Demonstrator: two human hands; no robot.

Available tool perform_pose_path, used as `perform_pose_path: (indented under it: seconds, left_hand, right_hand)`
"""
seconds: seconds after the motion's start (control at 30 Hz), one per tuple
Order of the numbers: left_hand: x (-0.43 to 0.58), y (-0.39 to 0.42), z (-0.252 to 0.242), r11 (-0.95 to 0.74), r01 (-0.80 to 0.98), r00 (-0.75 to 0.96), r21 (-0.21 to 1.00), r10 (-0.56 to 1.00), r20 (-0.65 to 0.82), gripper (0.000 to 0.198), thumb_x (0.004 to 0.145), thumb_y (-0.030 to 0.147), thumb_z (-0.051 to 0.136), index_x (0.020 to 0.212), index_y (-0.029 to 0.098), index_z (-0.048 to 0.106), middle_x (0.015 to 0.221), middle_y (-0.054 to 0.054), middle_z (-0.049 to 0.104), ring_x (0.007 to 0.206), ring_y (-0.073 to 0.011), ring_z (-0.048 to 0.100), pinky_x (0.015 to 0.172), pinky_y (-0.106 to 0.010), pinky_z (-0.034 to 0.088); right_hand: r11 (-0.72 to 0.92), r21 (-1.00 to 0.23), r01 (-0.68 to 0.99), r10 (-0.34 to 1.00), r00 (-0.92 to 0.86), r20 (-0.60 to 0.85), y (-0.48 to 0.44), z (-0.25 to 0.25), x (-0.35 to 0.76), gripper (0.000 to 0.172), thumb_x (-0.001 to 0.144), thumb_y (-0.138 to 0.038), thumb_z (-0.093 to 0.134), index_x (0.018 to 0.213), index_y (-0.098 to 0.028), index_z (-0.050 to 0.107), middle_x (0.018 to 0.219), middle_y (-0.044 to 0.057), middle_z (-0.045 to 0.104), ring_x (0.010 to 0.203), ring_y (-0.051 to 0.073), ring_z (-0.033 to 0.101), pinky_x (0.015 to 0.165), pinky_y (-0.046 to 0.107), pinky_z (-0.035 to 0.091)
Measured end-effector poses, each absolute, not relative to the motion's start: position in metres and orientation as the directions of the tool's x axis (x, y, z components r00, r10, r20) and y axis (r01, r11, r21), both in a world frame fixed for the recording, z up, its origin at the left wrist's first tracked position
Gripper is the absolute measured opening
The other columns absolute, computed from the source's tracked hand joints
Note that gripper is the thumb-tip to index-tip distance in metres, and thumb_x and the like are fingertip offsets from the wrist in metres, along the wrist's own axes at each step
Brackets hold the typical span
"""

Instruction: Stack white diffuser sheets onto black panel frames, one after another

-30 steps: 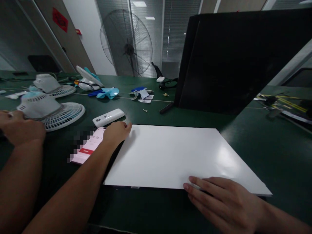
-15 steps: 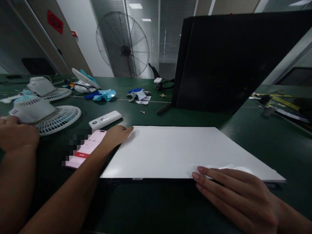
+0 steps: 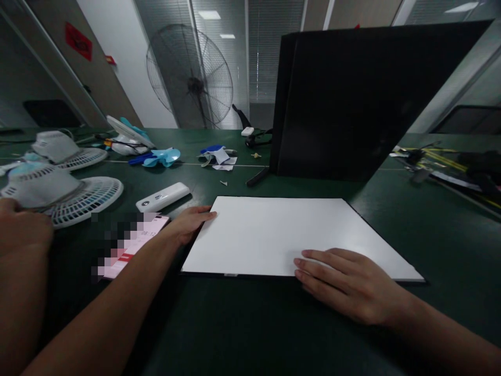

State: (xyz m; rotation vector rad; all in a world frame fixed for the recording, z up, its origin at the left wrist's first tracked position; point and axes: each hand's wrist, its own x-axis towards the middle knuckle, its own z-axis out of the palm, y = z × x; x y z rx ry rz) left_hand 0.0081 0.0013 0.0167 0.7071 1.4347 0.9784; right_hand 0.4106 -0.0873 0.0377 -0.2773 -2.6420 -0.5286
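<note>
A large white board (image 3: 282,230) lies flat on the dark green table (image 3: 430,235). My left hand (image 3: 191,221) rests at the board's far left corner, fingers stretched out and touching its edge. Lying flat on the board's near edge is my right hand (image 3: 346,282), fingers extended and slightly apart, holding nothing. A phone (image 3: 133,243) with a lit pink screen sits just left of my left forearm.
Another person's hand (image 3: 21,235) is at the far left beside white fan grilles (image 3: 84,196). A white remote-like device (image 3: 162,196) lies behind the phone. A big black panel (image 3: 352,99) stands behind the board. Blue fan blades (image 3: 162,155), scraps and a floor fan (image 3: 190,78) are further back.
The board has settled flat and sits a bit nearer to me. My right hand slid left onto its near edge. My left hand stays at the far left corner.
</note>
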Motion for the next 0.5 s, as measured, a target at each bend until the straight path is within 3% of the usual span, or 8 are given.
perform_pose_path:
  seconds: [0.3, 0.4, 0.5]
  left_hand:
    - [0.011, -0.004, 0.019, 0.459, -0.113, -0.058, 0.881, 0.882, -0.467, 0.056, 0.079, 0.014, 0.086, 0.132, 0.013, 0.071, 0.095, -0.014, 0.083, 0.073, -0.0264, 0.079, 0.064, -0.036, 0.065]
    - [0.020, -0.011, 0.021, 0.446, -0.102, 0.023, 0.889, 0.895, -0.446, 0.043, 0.087, 0.016, 0.079, 0.130, 0.014, 0.072, 0.094, -0.012, 0.083, 0.071, -0.0230, 0.078, 0.062, -0.032, 0.063]
    - [0.032, -0.019, 0.021, 0.450, -0.111, 0.192, 0.886, 0.885, -0.425, 0.036, 0.094, 0.025, 0.074, 0.129, 0.013, 0.072, 0.096, -0.012, 0.082, 0.074, -0.0211, 0.077, 0.063, -0.029, 0.061]
  right_hand:
    - [0.860, 0.357, 0.364, 0.110, -0.816, 0.567, -0.100, 0.052, 0.398, 0.020, 0.099, -0.004, 0.060, 0.115, -0.005, 0.071, 0.092, 0.009, 0.072, 0.086, 0.018, 0.064, 0.075, 0.033, 0.052]
    - [0.843, 0.339, 0.417, 0.183, -0.816, 0.549, -0.121, 0.066, 0.401, 0.025, 0.099, -0.001, 0.055, 0.118, -0.006, 0.070, 0.089, 0.007, 0.070, 0.079, 0.016, 0.062, 0.072, 0.032, 0.052]
    - [0.808, 0.313, 0.499, 0.284, -0.796, 0.535, -0.155, 0.062, 0.415, 0.036, 0.101, -0.003, 0.045, 0.124, -0.013, 0.071, 0.095, 0.006, 0.072, 0.084, 0.017, 0.065, 0.077, 0.031, 0.054]
